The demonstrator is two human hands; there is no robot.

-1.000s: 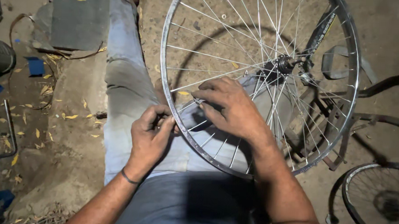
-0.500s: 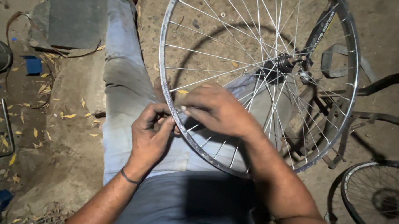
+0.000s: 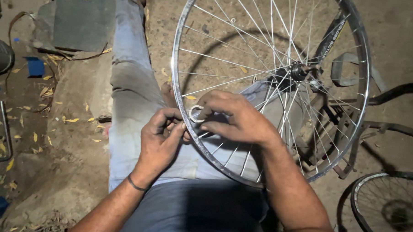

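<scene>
Steel rim [image 3: 183, 46] propped over lap, spokes [image 3: 245, 67] taut. Left hand [image 3: 162, 142] pinching rim edge; right hand [image 3: 236, 119] closed on small ring tool [image 3: 195, 113] at a nipple. Likely risks — tool slipping off, overtightened spoke, pinched fingers.

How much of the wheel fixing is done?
Done: the spokes are laced between the hub and the silver rim, and the rim carries no tyre. In hand: the right hand holds a small round ring-shaped tool at the rim's near edge, while the left hand pinches there too. Left: I can't tell how many spokes need attention. Another wheel lies nearby.
</scene>
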